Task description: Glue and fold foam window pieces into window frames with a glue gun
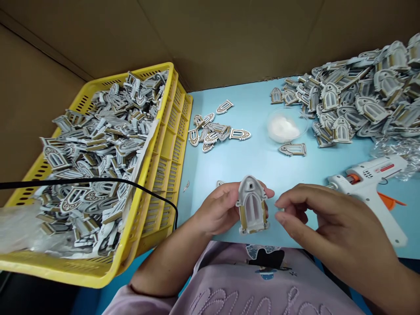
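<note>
My left hand (220, 209) holds a small arched window ornament (252, 205) upright, its grey hollow back facing me. That back has a little round hole near the top and gold-brown strips down the sides. To its right, my right hand (323, 221) is apart from the ornament, thumb and forefinger close together. Something tiny may sit between those fingertips; I cannot make it out. Beyond the hands, a clear bowl (285, 126) holds a white substance, with another ornament (292, 149) lying just in front of it.
A white glue gun (367, 175) with an orange trigger lies at right. A yellow crate (166, 144) full of ornaments stands left, a black cable (98, 180) crossing it. A small group of ornaments (215, 131) and a large heap (357, 96) lie on the light-blue table (226, 164).
</note>
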`<state>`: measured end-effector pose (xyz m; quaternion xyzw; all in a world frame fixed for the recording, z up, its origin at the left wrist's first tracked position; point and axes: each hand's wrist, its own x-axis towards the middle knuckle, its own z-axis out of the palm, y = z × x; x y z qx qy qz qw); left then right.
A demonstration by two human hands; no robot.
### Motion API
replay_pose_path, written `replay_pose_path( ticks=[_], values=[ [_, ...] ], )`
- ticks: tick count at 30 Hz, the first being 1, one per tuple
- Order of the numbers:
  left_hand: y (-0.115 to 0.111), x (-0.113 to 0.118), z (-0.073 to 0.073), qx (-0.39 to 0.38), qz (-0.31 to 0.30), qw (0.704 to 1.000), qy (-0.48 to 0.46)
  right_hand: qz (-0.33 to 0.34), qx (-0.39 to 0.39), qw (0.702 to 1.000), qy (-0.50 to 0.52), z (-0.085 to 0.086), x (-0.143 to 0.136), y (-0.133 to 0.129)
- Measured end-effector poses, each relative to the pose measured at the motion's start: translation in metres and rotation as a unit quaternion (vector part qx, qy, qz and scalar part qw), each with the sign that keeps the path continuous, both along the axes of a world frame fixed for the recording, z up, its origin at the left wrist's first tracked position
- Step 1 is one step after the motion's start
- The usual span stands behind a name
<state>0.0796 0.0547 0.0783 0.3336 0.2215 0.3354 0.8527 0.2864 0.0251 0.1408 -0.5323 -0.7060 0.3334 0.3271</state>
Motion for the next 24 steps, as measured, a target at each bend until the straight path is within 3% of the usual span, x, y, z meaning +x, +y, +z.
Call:
replay_pose_path(
  ticks=[5,10,16,24],
  values=[
    [-0.002,0.004,0.001,-0.034,0.008,0.999,-0.008,0.058,-0.13,0.985,0.096,-0.011,-0.003,0.001],
    [-0.007,0.007,-0.005,-0.117,-0.021,0.993,-0.007,0.083,-0.247,0.937,0.231,-0.021,-0.008,0.003],
    [-0.005,0.004,-0.007,-0.13,-0.078,0.986,-0.075,0.108,-0.251,0.88,0.389,-0.029,0.0,0.003],
    [-0.001,0.003,-0.005,-0.115,-0.077,0.986,-0.089,0.015,-0.181,0.884,0.43,-0.016,0.025,0.003]
  ],
)
